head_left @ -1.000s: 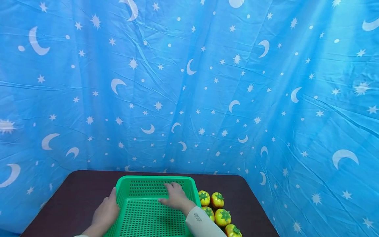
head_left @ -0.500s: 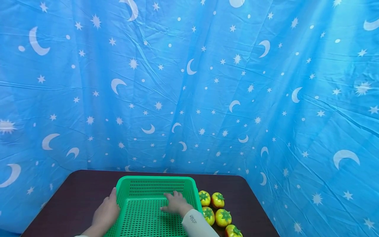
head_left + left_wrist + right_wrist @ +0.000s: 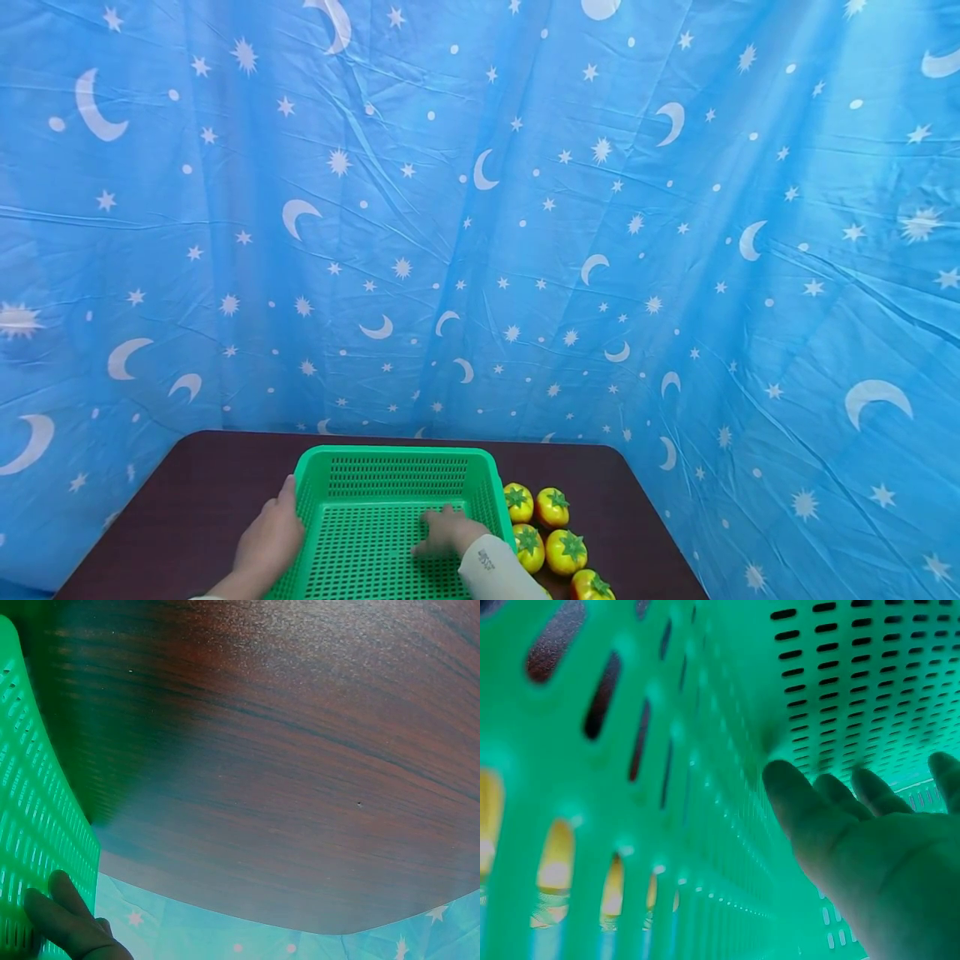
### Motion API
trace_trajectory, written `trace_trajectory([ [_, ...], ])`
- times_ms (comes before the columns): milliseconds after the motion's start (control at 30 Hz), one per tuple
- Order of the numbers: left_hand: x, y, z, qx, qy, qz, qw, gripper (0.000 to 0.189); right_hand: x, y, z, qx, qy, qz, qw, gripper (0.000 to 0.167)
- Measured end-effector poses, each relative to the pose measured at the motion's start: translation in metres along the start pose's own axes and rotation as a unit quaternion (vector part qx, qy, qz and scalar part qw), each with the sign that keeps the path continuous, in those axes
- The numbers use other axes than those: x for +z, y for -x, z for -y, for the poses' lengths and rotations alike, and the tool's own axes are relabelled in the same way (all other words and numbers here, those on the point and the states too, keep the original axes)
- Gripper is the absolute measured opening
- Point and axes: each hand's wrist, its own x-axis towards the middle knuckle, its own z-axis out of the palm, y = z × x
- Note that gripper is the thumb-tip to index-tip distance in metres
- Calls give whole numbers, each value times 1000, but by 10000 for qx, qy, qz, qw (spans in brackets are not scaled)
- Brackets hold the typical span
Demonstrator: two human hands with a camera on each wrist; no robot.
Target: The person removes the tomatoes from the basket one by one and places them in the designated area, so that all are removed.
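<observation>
A green plastic basket (image 3: 367, 542) with slotted walls and a mesh bottom stands on the table; the part of it in view holds no fruit. At its left side my left hand (image 3: 270, 537) holds the wall near the rim. In the left wrist view its fingers (image 3: 64, 911) lie against the outside of that wall, the thumb hidden. Inside the basket, low over the bottom, my right hand (image 3: 447, 532) reaches in with fingers spread and nothing in them. The right wrist view shows its fingers (image 3: 799, 802) close by the slotted wall.
Several yellow-orange persimmons (image 3: 566, 552) with green leaf caps lie just right of the basket; yellow patches (image 3: 556, 855) show through the slots. The dark wood-grain table (image 3: 225, 475) ends in front of a blue curtain (image 3: 480, 250) with moons and stars.
My right hand has moved down and closer to the viewer inside the basket, its fingers remaining spread. The left hand and the basket stay where they were.
</observation>
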Motion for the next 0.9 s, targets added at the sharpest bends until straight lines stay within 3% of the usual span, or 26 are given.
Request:
trace_trajectory([
  [400, -1, 1, 2, -53, -29, 38, 10000, 68, 0, 1, 4, 43, 90, 87, 9999, 55],
  [700, -2, -1, -1, -376, -213, 335, 9985, 70, 0, -12, 5, -114, 130, 127, 9998, 57],
  [900, 2, -4, -6, -598, -397, 584, 9957, 88, -2, -10, 9, -206, 3, 122, 9997, 55],
])
